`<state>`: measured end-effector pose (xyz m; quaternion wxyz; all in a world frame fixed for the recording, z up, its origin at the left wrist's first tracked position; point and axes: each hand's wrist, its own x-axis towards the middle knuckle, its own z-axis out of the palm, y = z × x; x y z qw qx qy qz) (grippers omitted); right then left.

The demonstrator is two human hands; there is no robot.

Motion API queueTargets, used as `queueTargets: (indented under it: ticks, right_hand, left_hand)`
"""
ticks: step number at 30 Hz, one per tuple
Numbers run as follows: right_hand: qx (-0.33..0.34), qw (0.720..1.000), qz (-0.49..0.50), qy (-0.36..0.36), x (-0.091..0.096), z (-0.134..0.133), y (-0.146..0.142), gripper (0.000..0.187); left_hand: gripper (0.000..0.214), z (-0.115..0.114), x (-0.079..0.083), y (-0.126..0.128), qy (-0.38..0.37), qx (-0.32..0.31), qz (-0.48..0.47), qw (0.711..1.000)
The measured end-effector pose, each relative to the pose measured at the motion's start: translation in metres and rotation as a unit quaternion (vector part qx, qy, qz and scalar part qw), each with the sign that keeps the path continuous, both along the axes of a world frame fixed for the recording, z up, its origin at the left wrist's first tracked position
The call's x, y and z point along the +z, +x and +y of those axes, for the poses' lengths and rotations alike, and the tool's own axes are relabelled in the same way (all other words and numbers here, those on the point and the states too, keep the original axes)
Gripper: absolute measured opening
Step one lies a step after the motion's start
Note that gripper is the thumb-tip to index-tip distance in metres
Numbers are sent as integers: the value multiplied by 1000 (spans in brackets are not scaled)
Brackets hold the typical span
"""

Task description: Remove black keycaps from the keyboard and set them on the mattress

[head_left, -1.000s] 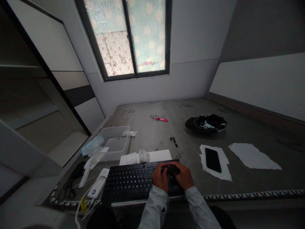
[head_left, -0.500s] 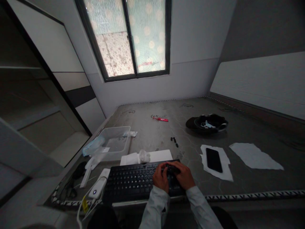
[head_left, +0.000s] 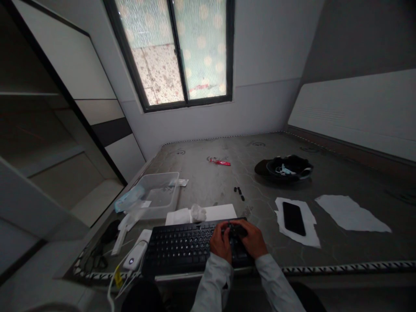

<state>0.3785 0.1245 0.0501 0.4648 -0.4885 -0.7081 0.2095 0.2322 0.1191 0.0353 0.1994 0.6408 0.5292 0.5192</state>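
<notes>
A black keyboard [head_left: 182, 245] lies near the front edge of the mattress-like surface. Over its right end, my left hand [head_left: 221, 242] and my right hand [head_left: 253, 238] meet with curled fingers. Held in my right hand is a small dark rounded object [head_left: 239, 230], partly covered by the fingers; its kind is unclear against the dark keys. The fingertips of my left hand are closed close beside it, and what they pinch, if anything, is hidden. Several small black pieces [head_left: 239, 192] lie beyond the keyboard.
Left stands a clear plastic box [head_left: 160, 195], with a white power strip [head_left: 138, 249] and cables nearer me. White paper [head_left: 221, 212] with a crumpled clear wrapper [head_left: 197, 213] lies behind the keyboard. Rightward are a phone [head_left: 294, 218] on paper and a dark cap [head_left: 282, 169].
The whole view has shifted slightly. Both hands stay over the keyboard's right end, with only small finger movement around the dark object.
</notes>
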Motion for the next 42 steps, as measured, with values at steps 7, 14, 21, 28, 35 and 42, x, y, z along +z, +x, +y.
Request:
queueTargets:
  ticks: [7,14,21,28,35,42]
  right_hand:
    - [-6,1000,-11,-6,-3,1,3,21]
    - [-33,999,-2,-3,-3,1,2,18]
    - [-21,999,-20,-22,-8,1,3,17]
    - [-15,998,-36,-38,-13,3,4,31]
    - [-19,997,-76,-25,-20,6,6,38]
    - [-55,992,-106,-48,-16,3,3,40]
  left_hand:
    - [24,-2,6,2,16,14,4,1000]
    - [25,-3,11,4,10,6,8,1000]
    - [22,-3,10,5,5,2,13,1000]
    - [23,-5,12,7,-13,0,25,1000]
    - [21,-4,4,9,-32,10,55,998]
    - [20,-6,3,12,-9,25,68,997]
